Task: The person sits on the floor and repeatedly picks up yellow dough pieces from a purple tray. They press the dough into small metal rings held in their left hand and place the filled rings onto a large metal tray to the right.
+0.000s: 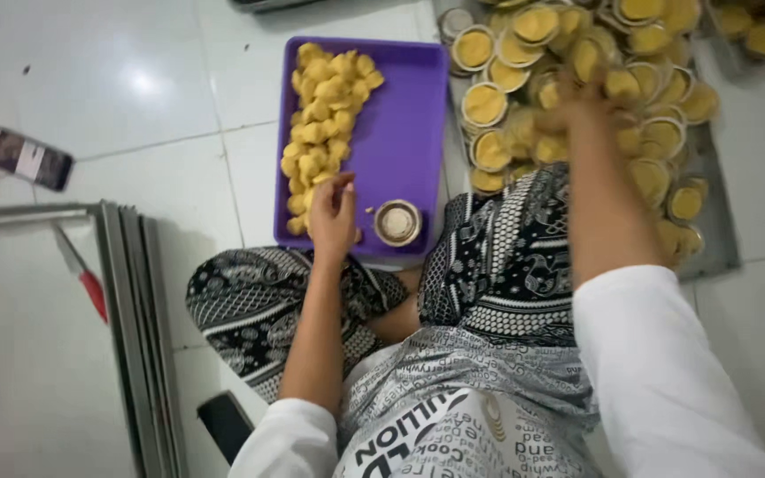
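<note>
Looking straight down at a seated person's lap and two bare arms over a white tiled floor [135, 88].

Left hand [333, 215] reaching onto the near edge of a purple tray [405, 115], fingers curled and pinched lightly together over the near end of a row of small yellow pastries [322, 124]; impossible to tell whether one is actually being held. Pastries lying piled in a strip along the left side of the purple tray, running from its far corner down to the hand. Small round metal mould [397, 221] sitting empty on the same tray, just beside the left hand.

Right hand [577, 102] stretching farther out, blurred, resting among a heap of filled round moulds [489, 106] on a grey metal tray [710, 221] to the right of the purple one; grip not readable through the blur.

Lying on the floor at left: a phone [28, 159], a red-handled knife [81, 273], and a stack of flat metal trays [139, 327] seen edge on. Patterned black-and-white fabric [506, 257] covering the knees between the arms.
</note>
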